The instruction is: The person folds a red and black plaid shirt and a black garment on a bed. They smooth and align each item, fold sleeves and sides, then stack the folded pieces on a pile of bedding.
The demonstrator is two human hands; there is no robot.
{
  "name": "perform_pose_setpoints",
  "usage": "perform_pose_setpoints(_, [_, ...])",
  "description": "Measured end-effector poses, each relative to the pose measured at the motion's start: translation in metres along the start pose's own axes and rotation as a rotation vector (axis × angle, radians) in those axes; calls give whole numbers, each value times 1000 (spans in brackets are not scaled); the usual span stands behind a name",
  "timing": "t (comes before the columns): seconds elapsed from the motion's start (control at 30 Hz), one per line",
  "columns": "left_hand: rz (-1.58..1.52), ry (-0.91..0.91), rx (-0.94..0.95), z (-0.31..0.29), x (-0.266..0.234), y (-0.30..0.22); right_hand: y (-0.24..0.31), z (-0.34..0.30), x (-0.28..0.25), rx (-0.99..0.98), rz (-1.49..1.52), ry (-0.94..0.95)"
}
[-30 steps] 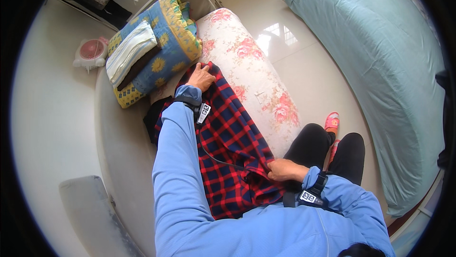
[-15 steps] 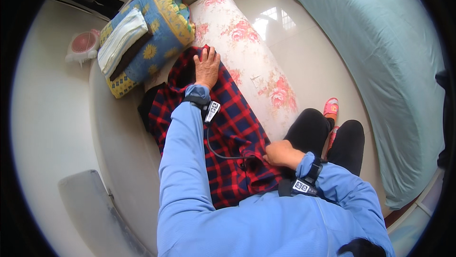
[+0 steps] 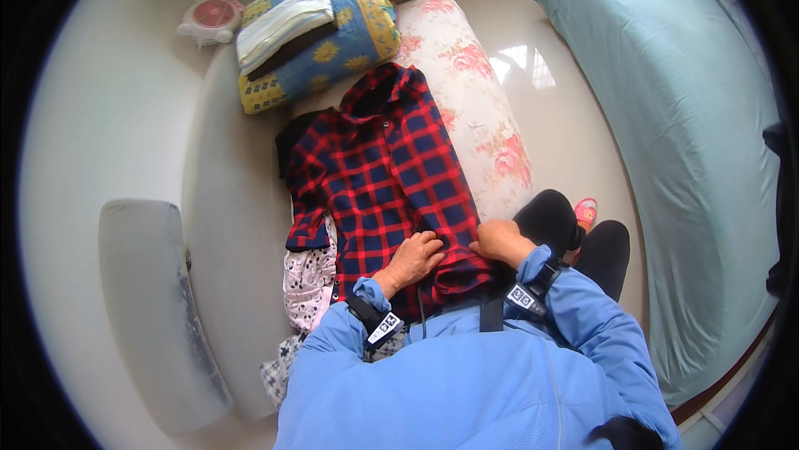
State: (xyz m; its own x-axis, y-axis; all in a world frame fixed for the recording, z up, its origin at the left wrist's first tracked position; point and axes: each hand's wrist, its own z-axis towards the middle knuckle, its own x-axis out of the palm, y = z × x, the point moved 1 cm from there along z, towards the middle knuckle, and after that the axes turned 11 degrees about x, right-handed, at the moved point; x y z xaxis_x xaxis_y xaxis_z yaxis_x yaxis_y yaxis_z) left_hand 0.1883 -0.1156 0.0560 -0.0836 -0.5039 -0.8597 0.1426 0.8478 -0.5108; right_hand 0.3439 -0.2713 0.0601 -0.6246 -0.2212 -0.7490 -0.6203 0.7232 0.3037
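A red and navy plaid shirt lies spread along the bed, its collar end away from me. My left hand is low on the shirt, fingers curled and closed on the cloth. At the shirt's right lower edge, my right hand pinches the fabric, thumb against the fingers. Between the two hands the cloth is bunched, and a thin dark cable hangs there. Under the left sleeve of the shirt a white patterned garment shows in part.
A folded blue and yellow quilt with a folded white cloth on it lies at the bed's far end. Beyond the bed's left edge is a small pink and white fan. A teal-covered bed stands to the right across the tiled floor.
My left hand has come back from the shirt's collar end to its lower part near my right hand. The right hand keeps its hold. The view has shifted, uncovering the patterned garment.
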Motion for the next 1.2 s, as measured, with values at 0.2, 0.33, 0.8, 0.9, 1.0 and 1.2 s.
perform_pose_setpoints(0.2, [168,-345,-10,-8,3,-16,-2,1,11,-261,-64,-394])
perform_pose_setpoints(0.33, [54,-154,14,-17,7,-21,-2,26,24,-682,-96,-363])
perform_pose_setpoints(0.8, [283,-689,-626,-166,-19,7,4,25,11,-679,15,-240])
perform_pose_setpoints(0.9, [249,-637,-942,-209,-18,15,6,27,20,-714,-35,-111])
perform_pose_setpoints(1.0, [81,-482,-1074,-227,-9,20,8,31,31,-765,-128,-94])
perform_pose_setpoints(1.2, [238,-730,-926,-226,-28,48,15,40,21,-652,-177,-42])
